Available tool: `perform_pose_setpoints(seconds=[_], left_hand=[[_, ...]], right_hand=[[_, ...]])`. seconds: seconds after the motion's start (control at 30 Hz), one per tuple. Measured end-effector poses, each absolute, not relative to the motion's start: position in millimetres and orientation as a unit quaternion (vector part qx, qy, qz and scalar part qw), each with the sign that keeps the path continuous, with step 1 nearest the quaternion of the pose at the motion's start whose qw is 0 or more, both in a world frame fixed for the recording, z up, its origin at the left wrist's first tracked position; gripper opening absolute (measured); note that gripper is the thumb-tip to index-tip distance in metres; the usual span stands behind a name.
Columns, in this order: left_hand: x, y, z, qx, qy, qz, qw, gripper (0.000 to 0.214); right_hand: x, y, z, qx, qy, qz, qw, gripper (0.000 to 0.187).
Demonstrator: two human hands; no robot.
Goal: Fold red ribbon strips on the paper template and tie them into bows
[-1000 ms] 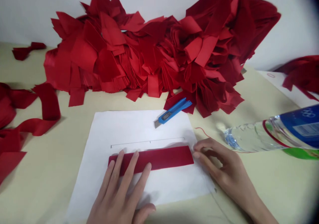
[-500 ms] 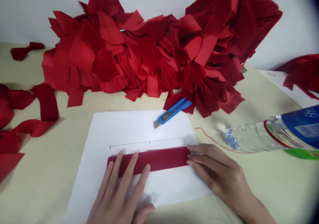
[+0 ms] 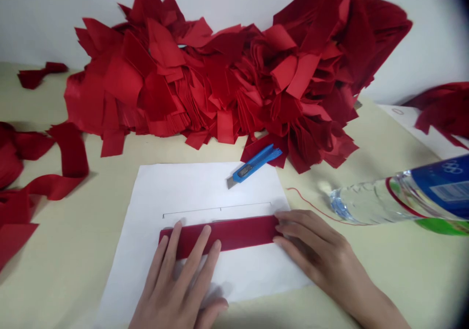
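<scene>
A dark red cloth strip (image 3: 234, 232) lies across a white sheet of paper (image 3: 190, 187), just below a thin ruled line with tick marks. My left hand (image 3: 179, 285) rests flat on the strip's left part, fingers stretched out. My right hand (image 3: 318, 253) presses its fingertips flat on the strip's right end. A blue utility knife (image 3: 254, 165) lies on the paper's far edge, apart from both hands.
A big heap of cut red cloth pieces (image 3: 227, 70) fills the back of the beige table (image 3: 384, 290). Long red strips (image 3: 44, 173) trail at the left. A clear water bottle (image 3: 403, 197) lies on its side at the right, with more red cloth (image 3: 443, 107) behind it.
My right hand slid left from beside the strip onto its right end. The left hand's fingers shifted slightly on the strip.
</scene>
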State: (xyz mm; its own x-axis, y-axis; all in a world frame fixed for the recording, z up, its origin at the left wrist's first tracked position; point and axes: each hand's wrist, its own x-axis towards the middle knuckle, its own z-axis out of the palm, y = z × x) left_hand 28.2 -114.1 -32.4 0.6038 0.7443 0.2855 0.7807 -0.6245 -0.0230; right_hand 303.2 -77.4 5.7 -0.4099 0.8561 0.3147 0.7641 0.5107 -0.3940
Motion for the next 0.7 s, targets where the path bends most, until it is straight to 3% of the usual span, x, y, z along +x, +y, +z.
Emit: perform_pose_setpoints(seconds=[0.17, 0.37, 0.7], left_hand=[[27.7, -114.0, -29.1, -0.895, -0.425, -0.12, 0.068, 0.058], [24.5, -110.2, -20.2, -0.897, -0.428, -0.107, 0.041, 0.046], [49.1, -66.0, 17.6, -0.853, -0.472, -0.109, -0.197, 0.024]], right_hand=[[281.0, -73.2, 17.7, -0.445, -0.848, 0.093, 0.274, 0.012], [240.9, -64.5, 15.2, -0.334, -0.903, 0.156, 0.22, 0.012], [235.8, -63.6, 5.3, -0.34, -0.911, 0.14, 0.185, 0.02]])
